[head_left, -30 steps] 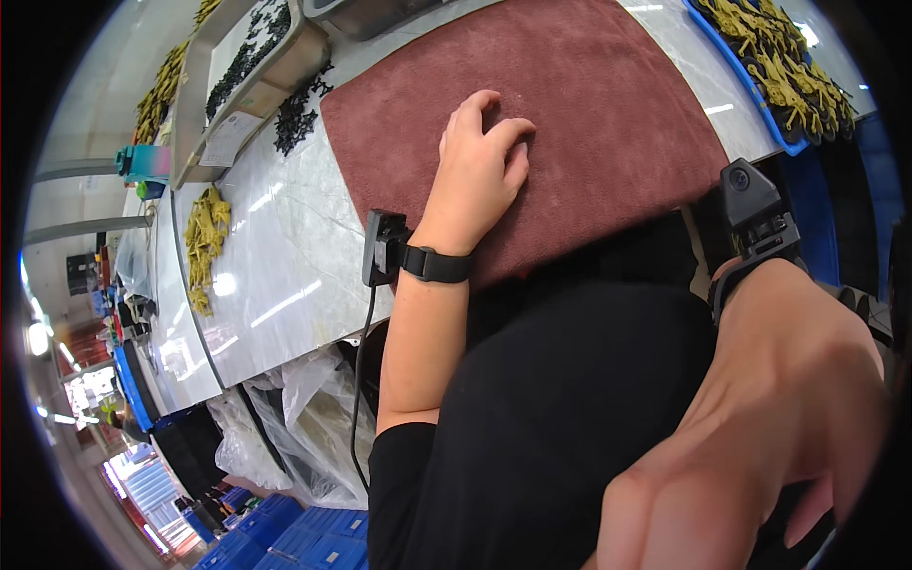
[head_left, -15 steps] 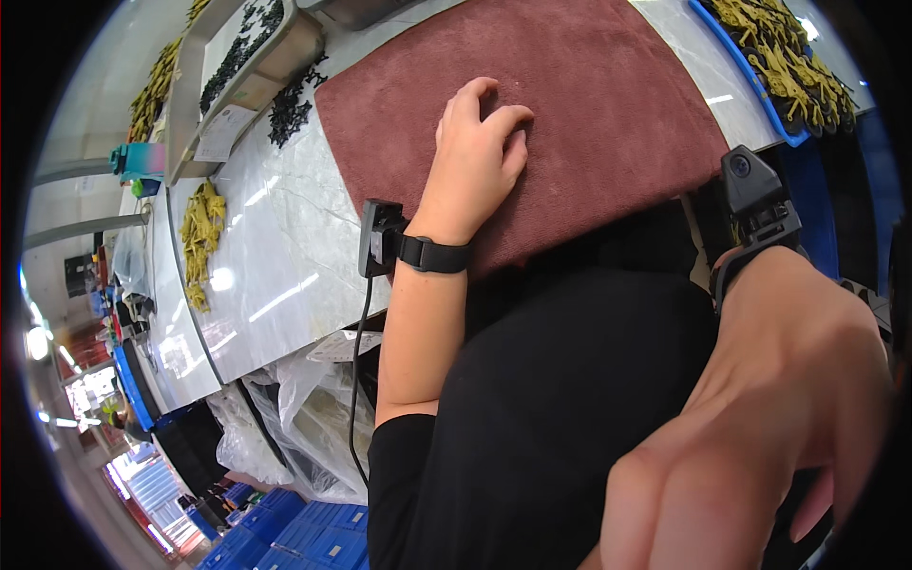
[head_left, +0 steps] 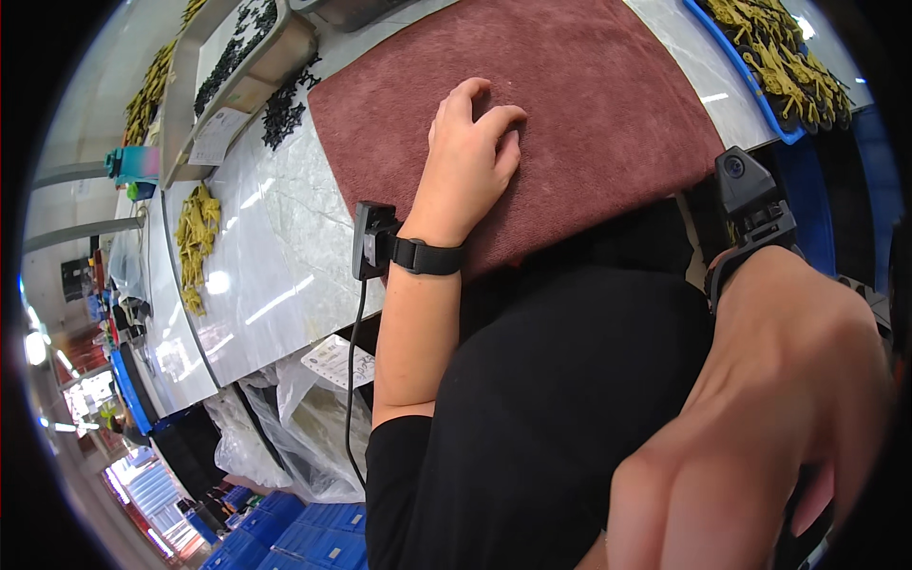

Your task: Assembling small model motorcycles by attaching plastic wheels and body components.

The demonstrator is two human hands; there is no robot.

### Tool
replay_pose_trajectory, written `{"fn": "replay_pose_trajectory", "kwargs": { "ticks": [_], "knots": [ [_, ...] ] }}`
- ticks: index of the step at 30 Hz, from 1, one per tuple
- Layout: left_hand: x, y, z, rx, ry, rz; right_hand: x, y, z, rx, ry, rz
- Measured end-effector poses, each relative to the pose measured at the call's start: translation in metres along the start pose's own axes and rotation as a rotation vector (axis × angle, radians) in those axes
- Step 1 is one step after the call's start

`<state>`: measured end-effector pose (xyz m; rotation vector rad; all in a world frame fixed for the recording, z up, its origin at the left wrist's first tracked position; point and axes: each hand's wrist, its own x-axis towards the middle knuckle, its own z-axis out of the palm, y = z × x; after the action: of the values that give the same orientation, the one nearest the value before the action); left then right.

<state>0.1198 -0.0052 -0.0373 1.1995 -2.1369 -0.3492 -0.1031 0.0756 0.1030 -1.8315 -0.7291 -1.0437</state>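
My left hand (head_left: 472,161) lies on a reddish-brown cloth (head_left: 589,123) spread over the table. Its fingers are loosely bent, the thumb stands apart, and no object shows in it. A black strap with a small dark device (head_left: 375,240) circles that wrist, and a cable hangs down from it. Close up at the lower right, my right hand (head_left: 750,408) looms large with its back and knuckles showing. The lower edge cuts off most of its fingers, so what they touch is hidden. A black camera-like device (head_left: 748,185) is strapped at the right wrist.
Small black parts (head_left: 285,109) lie beside a grey bin (head_left: 271,62) at the far left. Yellow-green pieces (head_left: 198,242) lie on the marble-patterned table (head_left: 271,275). A blue tray (head_left: 736,71) at the far right holds more. Below left are plastic bags (head_left: 313,427) and blue crates (head_left: 318,532).
The view has shifted slightly, so the table and cloth appear a little further left. Both hands keep nearly the same pose.
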Motion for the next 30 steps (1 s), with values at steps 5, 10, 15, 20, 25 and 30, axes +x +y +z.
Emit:
{"fn": "replay_pose_trajectory", "kwargs": {
  "ticks": [5, 10, 15, 20, 25, 30],
  "knots": [
    [0.001, 0.001, 0.002, -0.009, -0.016, 0.006, -0.001, -0.005, 0.005, -0.024, 0.0, -0.003],
    [0.0, 0.002, -0.002, 0.004, -0.018, -0.016, 0.001, -0.005, 0.003, -0.029, 0.004, 0.0],
    [0.002, 0.001, 0.006, -0.009, 0.0, 0.021, 0.0, -0.012, 0.008, -0.064, 0.001, 0.001],
    [-0.003, -0.003, 0.001, -0.013, 0.019, 0.003, 0.001, -0.007, 0.007, -0.046, 0.009, -0.017],
    [0.009, 0.007, 0.007, -0.043, 0.005, 0.038, 0.004, -0.021, 0.01, -0.092, 0.003, 0.008],
    [-0.002, -0.001, -0.001, 0.007, -0.012, 0.0, 0.0, -0.008, 0.007, -0.063, 0.009, -0.02]
  ]
}}
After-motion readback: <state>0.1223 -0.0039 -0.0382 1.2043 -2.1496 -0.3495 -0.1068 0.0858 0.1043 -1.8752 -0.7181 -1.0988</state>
